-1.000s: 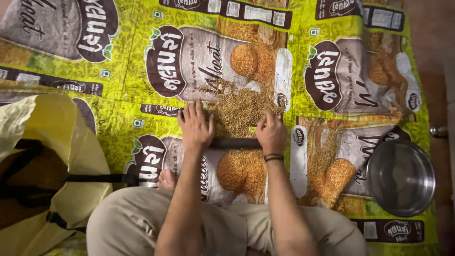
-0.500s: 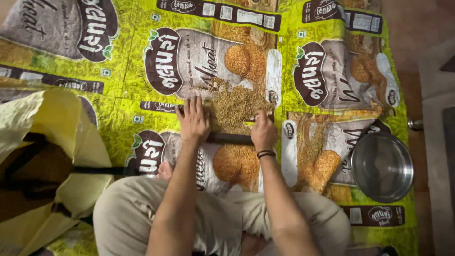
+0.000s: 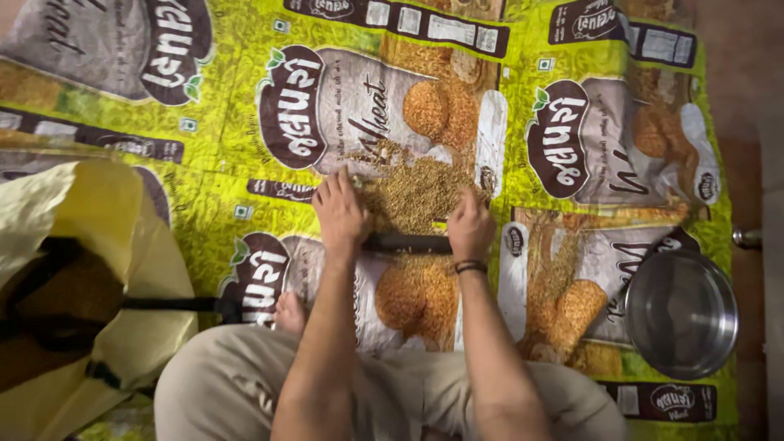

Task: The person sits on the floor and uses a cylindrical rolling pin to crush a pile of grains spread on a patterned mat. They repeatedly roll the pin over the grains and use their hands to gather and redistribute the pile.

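A small heap of brown grain (image 3: 420, 196), right in the middle of the mat (image 3: 245, 139). Lies loose and spread thin, with a few bits strewn off the far edge. Sits just in front of the knees, most likely so both arms can get to it with no stretching.

Left hand (image 3: 341, 214) at the left edge of the heap, palm down, fingers straight and close together. Grips nothing, only rests flat and touches the grain. Looks like a little wall on that side.

Right hand (image 3: 469, 224) at the right edge of the heap, fingers bent down into the grain. Hard to tell if anything is pinched under them. A dark band (image 3: 470, 266) round that wrist.

Between the two hands, a dark strip (image 3: 406, 242) along the near edge of the heap. Too dim to say what it is. Seems to fence in the grain on the near side.

Under it all, the mat: green and yellow sacks opened flat and joined, probably there to keep grain off the bare floor (image 3: 739, 106).

On the right, a shiny round steel bowl (image 3: 682, 314) on the mat, near but apart from the heap, with nothing in it.

On the left, a big yellow sack (image 3: 98, 212), mouth open, brown inside, with a black strap (image 3: 167, 304) across it.

At the bottom, tan trousers (image 3: 220, 384) and a bare foot (image 3: 287, 312) peeping out.
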